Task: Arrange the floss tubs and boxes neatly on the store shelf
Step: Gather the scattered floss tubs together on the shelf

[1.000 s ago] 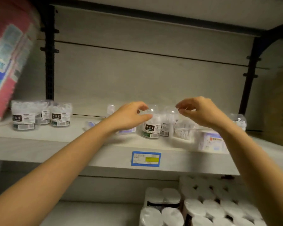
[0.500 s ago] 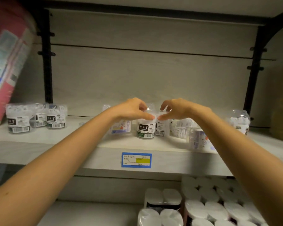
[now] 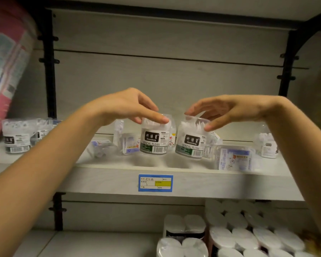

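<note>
Two floss tubs stand mid-shelf, side by side just behind the front edge. The left tub is upright, label forward; the right tub leans slightly to the right. The left hand pinches the top of the left tub between thumb and fingers; the right hand clasps the lid of the right tub in the same way. Both tubs appear blurred at the base, so whether they rest on the shelf or are just lifted cannot be told.

At 9 o'clock of the pair, a floss box stands upright and a smaller box lies flat. At 3 o'clock a clear box sits askew near the edge, with a lone tub beyond it. At far 9 o'clock a cluster of tubs stands grouped. A blue price tag marks the shelf front at 6 o'clock.

Judged progress: early to middle. One group looks settled; the centre pair is in hand; the boxes and the lone tub remain unaligned.
</note>
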Tool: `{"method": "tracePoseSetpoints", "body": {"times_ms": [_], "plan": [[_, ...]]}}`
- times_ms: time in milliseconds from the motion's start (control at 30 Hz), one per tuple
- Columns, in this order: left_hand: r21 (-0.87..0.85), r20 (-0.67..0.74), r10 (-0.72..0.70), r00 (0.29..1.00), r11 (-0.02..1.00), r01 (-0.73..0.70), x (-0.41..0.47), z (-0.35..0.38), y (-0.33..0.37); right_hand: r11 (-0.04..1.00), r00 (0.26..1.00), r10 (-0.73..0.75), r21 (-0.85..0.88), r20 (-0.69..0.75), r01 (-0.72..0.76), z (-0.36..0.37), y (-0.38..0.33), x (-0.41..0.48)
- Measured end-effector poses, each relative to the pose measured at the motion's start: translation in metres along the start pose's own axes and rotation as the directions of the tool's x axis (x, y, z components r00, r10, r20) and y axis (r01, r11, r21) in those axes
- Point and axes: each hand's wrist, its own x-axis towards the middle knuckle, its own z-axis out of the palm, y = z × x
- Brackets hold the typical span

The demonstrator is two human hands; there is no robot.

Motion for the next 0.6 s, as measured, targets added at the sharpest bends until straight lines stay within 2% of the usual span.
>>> {"method": "tracePoseSetpoints", "body": {"times_ms": [133, 267, 467, 600], "plan": [[0.051, 0.066, -0.013, 0.998, 0.999, 0.010, -0.008, 0.005, 0.004, 0.994, 0.990, -0.090, 0.065, 0.110, 0.083, 0.004, -0.001, -0.003], [0.041, 0.075, -0.018, 0.997, 0.999, 0.015, -0.015, 0.004, 0.005, 0.990, 0.984, -0.131, 0.071, 0.119, 0.124, 0.006, -0.005, -0.001], [0.023, -0.045, -0.044, 0.998, 0.999, 0.045, -0.043, -0.022, -0.016, 0.976, 0.976, -0.217, -0.012, 0.034, 0.217, 0.022, -0.024, 0.009], [0.010, -0.169, -0.099, 0.981, 0.995, 0.102, -0.073, -0.051, -0.044, 0.963, 0.963, -0.271, 0.007, -0.005, 0.271, 0.050, -0.049, 0.036]]}}
